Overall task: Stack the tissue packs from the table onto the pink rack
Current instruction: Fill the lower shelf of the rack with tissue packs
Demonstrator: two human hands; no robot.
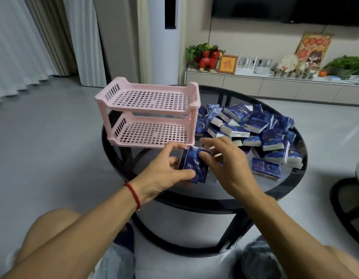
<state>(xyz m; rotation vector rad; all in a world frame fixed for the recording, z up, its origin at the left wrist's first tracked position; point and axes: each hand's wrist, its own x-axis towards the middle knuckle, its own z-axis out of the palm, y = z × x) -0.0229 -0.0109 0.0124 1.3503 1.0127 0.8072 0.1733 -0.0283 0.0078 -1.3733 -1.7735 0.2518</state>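
- A small bunch of tissue packs (192, 166) sat upright between both hands, just above the near edge of the desk (230, 190) and right in front of the rack's lower shelf.
- The left hand (164, 174) had thumb and fingers curled round the left side of the bunch, and the right hand (224, 160) pinched it from the right, so both were clamped on the same packs.
- My take for doing this bit well: square the packs up flush first, keep the squeeze even, then slide them in low and flat, since the wrappers look slippery and a loose bunch would probably fan out.
- The pink rack (150, 115) stood on the left part of the desk, two slotted shelves, and both looked bare, nothing loaded yet.
- The rest of the packs (253, 129) lay in a messy heap on the right side of the desk, just beside the rack.
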